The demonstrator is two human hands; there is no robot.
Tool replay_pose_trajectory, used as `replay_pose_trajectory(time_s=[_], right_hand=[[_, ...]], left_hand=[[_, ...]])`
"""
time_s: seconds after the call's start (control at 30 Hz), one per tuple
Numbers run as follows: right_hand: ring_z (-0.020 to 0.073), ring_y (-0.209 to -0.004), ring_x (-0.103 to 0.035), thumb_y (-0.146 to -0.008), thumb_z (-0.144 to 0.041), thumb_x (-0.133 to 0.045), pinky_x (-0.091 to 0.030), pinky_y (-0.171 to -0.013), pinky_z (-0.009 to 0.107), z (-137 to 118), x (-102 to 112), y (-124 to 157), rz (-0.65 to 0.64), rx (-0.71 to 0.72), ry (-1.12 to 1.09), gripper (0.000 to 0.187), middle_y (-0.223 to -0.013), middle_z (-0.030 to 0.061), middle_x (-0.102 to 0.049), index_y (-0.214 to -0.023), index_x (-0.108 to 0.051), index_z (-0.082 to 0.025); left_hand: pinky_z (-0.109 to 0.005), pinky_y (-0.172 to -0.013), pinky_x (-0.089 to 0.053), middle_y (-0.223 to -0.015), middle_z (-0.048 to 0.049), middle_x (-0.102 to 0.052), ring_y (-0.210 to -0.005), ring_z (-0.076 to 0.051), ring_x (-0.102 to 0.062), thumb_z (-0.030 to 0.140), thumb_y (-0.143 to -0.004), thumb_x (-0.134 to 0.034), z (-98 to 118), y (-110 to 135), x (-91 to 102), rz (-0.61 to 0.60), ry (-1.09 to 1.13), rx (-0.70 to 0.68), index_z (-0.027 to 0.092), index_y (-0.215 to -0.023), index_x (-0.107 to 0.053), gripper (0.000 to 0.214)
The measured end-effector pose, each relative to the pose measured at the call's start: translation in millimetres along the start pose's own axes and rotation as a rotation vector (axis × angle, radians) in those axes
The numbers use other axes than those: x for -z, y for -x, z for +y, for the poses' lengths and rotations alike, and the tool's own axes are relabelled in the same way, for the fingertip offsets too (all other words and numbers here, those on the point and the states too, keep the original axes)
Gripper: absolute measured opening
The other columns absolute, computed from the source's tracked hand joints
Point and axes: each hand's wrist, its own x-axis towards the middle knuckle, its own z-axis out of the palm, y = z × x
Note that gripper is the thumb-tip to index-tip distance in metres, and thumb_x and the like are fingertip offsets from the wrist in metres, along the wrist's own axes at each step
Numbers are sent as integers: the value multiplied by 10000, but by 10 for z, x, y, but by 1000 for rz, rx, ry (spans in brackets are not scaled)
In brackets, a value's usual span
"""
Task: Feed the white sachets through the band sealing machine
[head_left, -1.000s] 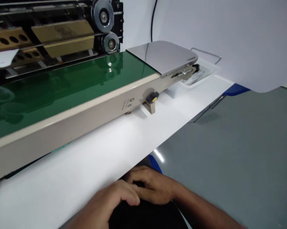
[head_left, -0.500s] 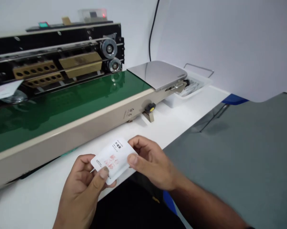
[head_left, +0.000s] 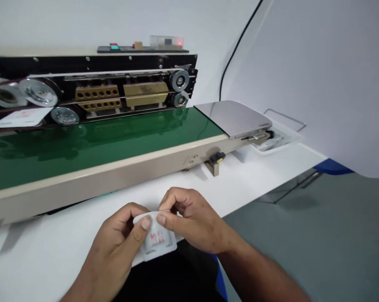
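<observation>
A small white pouch [head_left: 158,243] with red and black print hangs from both hands, just over the table's front edge. My left hand [head_left: 121,235] pinches its upper left edge, thumb in front. Close beside it, my right hand [head_left: 192,218] grips the top edge between thumb and curled fingers. The fingers behind the pouch are partly hidden. Beyond the hands stands a band sealing machine [head_left: 120,84] with a green conveyor belt [head_left: 139,136]. Another white printed pouch [head_left: 24,117] sits at the machine's left end, beside the metal rollers.
A metal plate [head_left: 231,117] covers the belt's right end. Past it, a white bin [head_left: 280,140] with a wire handle holds items I cannot make out. A black knob [head_left: 217,157] sticks out near the white table [head_left: 252,180]. A black cable [head_left: 236,54] runs up the wall.
The pouch has turned so its top edge faces away, and my left hand has shifted from its lower corner to the top. Both hands are closer together. The view has swung left.
</observation>
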Motion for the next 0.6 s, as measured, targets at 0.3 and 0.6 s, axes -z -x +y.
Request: replay_pose_trajectory(time_s=[0.3, 0.6], right_hand=[[84, -612, -492, -818, -314, -813, -402, -546, 153, 118, -61, -34, -23, -89, -279, 351, -713, 5, -537, -825, -529, -107], [91, -641, -474, -907, -515, -702, -360, -577, 162, 190, -157, 17, -130, -173, -302, 466, -750, 45, -533, -859, -545, -78]], left_hand=[[-230, -521, -315, -594, 68, -409, -559, -102, -375, 616, -883, -510, 33, 38, 10, -22, 36, 12, 217, -756, -493, 419], [-248, -546, -363, -648, 35, -502, -596, -132, -438, 622, -851, -545, 60, -17, 69, -45, 109, 19, 209, -812, -525, 415]])
